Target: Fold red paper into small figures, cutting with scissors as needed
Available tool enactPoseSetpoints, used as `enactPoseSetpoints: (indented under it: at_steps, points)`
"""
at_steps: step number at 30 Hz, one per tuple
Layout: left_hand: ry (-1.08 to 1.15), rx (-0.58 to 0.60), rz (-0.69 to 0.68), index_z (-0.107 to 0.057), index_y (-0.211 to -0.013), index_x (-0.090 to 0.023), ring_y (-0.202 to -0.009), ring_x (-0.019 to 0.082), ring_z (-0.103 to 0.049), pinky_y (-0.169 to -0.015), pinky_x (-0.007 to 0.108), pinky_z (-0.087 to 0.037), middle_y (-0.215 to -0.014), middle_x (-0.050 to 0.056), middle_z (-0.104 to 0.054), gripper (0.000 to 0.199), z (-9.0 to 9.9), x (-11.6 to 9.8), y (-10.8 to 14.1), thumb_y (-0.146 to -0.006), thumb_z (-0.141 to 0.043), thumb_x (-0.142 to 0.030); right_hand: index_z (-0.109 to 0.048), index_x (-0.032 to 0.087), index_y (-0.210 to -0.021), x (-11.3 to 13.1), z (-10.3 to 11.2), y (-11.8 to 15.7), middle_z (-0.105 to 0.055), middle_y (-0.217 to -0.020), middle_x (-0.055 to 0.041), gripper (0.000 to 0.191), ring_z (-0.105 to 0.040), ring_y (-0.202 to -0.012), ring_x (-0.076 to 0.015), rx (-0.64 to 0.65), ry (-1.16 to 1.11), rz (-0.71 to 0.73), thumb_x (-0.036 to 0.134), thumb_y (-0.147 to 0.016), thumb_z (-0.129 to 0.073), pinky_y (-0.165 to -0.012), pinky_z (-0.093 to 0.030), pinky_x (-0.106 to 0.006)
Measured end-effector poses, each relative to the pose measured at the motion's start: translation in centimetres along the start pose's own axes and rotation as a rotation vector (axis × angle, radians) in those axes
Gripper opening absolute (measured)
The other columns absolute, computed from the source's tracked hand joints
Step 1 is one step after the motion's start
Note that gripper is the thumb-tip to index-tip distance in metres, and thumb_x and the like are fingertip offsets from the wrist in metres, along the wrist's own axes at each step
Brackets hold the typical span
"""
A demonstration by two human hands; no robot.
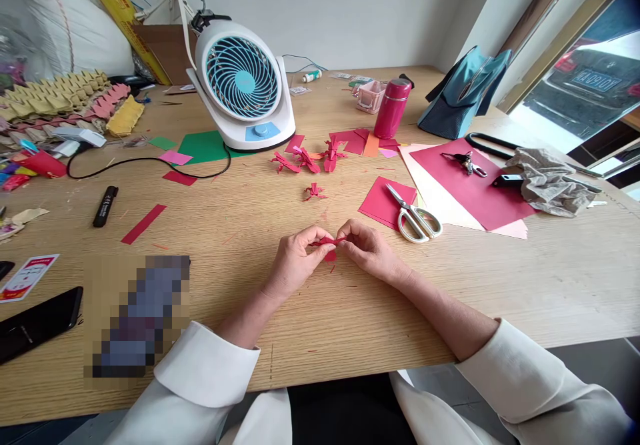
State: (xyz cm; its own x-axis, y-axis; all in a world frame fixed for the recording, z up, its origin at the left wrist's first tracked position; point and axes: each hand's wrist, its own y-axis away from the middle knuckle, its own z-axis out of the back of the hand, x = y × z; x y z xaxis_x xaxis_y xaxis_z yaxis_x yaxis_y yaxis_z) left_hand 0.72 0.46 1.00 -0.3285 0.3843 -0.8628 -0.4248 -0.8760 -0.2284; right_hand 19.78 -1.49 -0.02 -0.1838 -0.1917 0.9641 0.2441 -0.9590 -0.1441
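Between my fingertips, low over the wooden table (240, 231), is a small piece of folded red paper (330, 255). My left hand (299, 258) pinches its left end, and my right hand (369, 248) pinches the right end. Most of the fold is hidden by the fingers. Just beyond my hands sits a small red folded paper figure (314, 192), with several more red paper figures (306, 159) behind it. To the right of my right hand, scissors (414, 215) with pale handles lie partly on red paper squares (383, 199).
A white and blue fan (245, 85) stands at the back, its black cord (150, 173) running left. A red flask (393, 108) and a teal bag (463, 95) are at the back right. Large red paper (465, 171) lies at right. A black marker (105, 206) and phone (40, 325) lie left.
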Motion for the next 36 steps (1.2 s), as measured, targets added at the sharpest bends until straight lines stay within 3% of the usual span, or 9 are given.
enactPoseSetpoints:
  at_steps: [5,12,19,29,36]
  points:
    - [-0.139,-0.037,-0.103,-0.068,-0.089,-0.022,-0.075,0.014,-0.068,-0.073,0.024,-0.050,-0.082,-0.001,-0.074,0.006,0.4,-0.1,0.1,-0.089,-0.064,-0.026,-0.061,0.018,-0.090,1.2,0.9,-0.1,-0.055,-0.073,-0.0003,0.032,-0.048,-0.068,-0.0135,0.101,-0.035,-0.094,0.050,-0.086,-0.062,-0.058,-0.036,-0.025]
    - [-0.324,-0.027,-0.284,-0.065,-0.085,-0.022,-0.073,0.013,-0.063,-0.077,0.027,-0.045,-0.078,-0.003,-0.071,0.004,0.3,-0.3,0.1,-0.088,-0.065,-0.020,-0.059,0.016,-0.080,1.1,1.0,-0.3,-0.044,-0.063,0.0051,0.043,-0.033,-0.057,-0.0090,0.113,-0.088,-0.227,0.059,-0.079,-0.066,-0.053,-0.023,-0.025]
    - [-0.276,-0.049,-0.337,-0.065,-0.085,-0.021,-0.081,0.016,-0.064,-0.080,0.030,-0.045,-0.087,0.001,-0.072,0.005,0.0,-0.2,-0.1,-0.089,-0.064,-0.021,-0.060,0.017,-0.078,0.9,1.0,-0.4,-0.047,-0.064,0.0042,0.039,-0.037,-0.059,-0.0100,0.118,-0.161,-0.250,0.055,-0.078,-0.067,-0.056,-0.025,-0.025]
    - [-0.428,-0.082,-0.377,-0.064,-0.083,-0.021,-0.076,0.016,-0.060,-0.076,0.032,-0.043,-0.078,0.002,-0.068,0.011,0.0,-0.6,0.1,-0.093,-0.060,-0.025,-0.062,0.017,-0.077,0.7,1.2,-0.5,-0.049,-0.067,0.0017,0.039,-0.040,-0.064,-0.0113,0.141,-0.195,-0.266,0.056,-0.075,-0.070,-0.055,-0.027,-0.024]
    - [-0.387,-0.101,-0.365,-0.063,-0.083,-0.020,-0.076,0.016,-0.059,-0.075,0.031,-0.044,-0.079,0.003,-0.067,0.010,-0.2,-0.5,0.0,-0.092,-0.060,-0.023,-0.065,0.016,-0.080,0.4,1.4,-0.5,-0.047,-0.066,0.0033,0.036,-0.037,-0.061,-0.0096,0.167,-0.210,-0.235,0.052,-0.077,-0.071,-0.054,-0.026,-0.024]
